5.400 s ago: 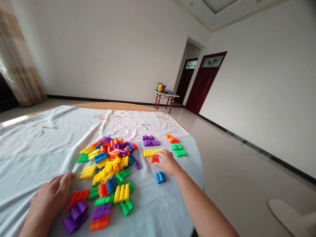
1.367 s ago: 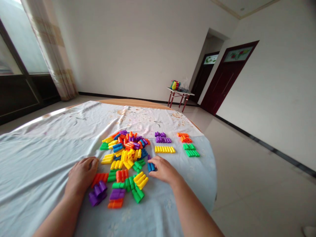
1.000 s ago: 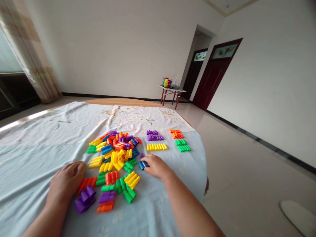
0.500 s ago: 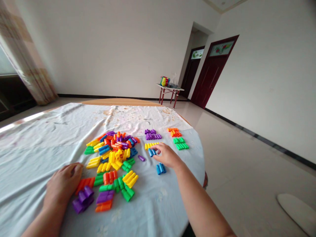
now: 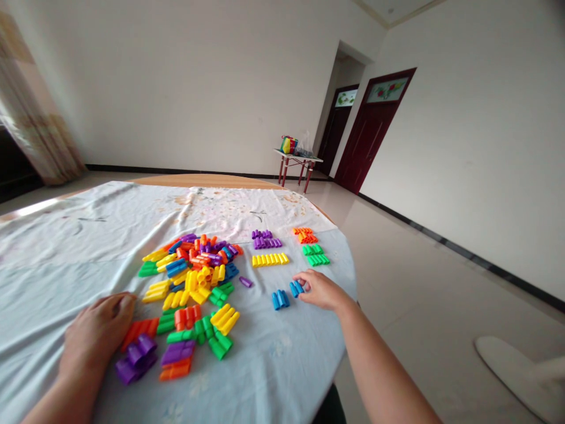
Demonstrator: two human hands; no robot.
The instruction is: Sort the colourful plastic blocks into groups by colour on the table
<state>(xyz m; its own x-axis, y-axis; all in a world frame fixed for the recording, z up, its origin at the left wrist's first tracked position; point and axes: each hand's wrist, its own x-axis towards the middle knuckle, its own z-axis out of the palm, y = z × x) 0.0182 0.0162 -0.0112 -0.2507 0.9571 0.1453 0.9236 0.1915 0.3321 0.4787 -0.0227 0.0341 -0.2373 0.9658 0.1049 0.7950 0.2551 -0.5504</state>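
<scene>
The right hand (image 5: 321, 290) reaches out over the cloth-covered worktop (image 5: 282, 359), its fingertips drawn narrow and pinched on a blue block (image 5: 296, 288) that sits on the cloth near the worktop's right edge. Just beside it, on the left, lies a second blue piece (image 5: 279, 299). Beyond them stand sorted rows: yellow row (image 5: 269, 259), purple row (image 5: 265, 239), orange row (image 5: 304, 235) and green row (image 5: 315, 254). The left hand (image 5: 99, 330) rests palm down with its fingers loosely spread, holding nothing, touching an orange block (image 5: 139, 330) at the near left edge of the mixed pile (image 5: 194, 277). A single small purple piece (image 5: 245, 282) lies between the pile and the blue ones.
</scene>
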